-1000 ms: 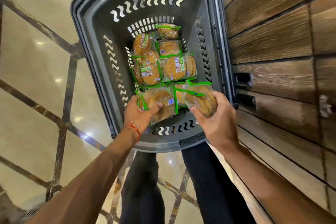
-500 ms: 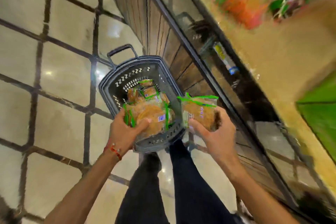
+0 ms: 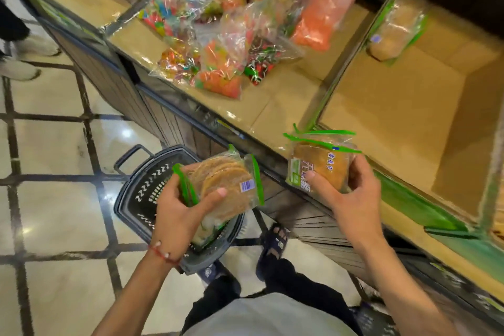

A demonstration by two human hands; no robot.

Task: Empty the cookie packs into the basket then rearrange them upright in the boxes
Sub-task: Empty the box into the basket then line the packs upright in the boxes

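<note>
2 cookie packs up: left hand point(image 3: 177, 215) clamps one point(image 3: 223, 188) over the basket point(image 3: 141, 199), frame centre; right hand point(image 3: 346, 194) clamps another point(image 3: 319, 166) at the box point(image 3: 403, 123) edge, right. Likely light, crinkly film, brittle rounds. Grip flat faces, not the green seams.

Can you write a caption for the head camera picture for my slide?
Left hand and right hand each carry cookie packs from the basket toward a cardboard box.
</note>
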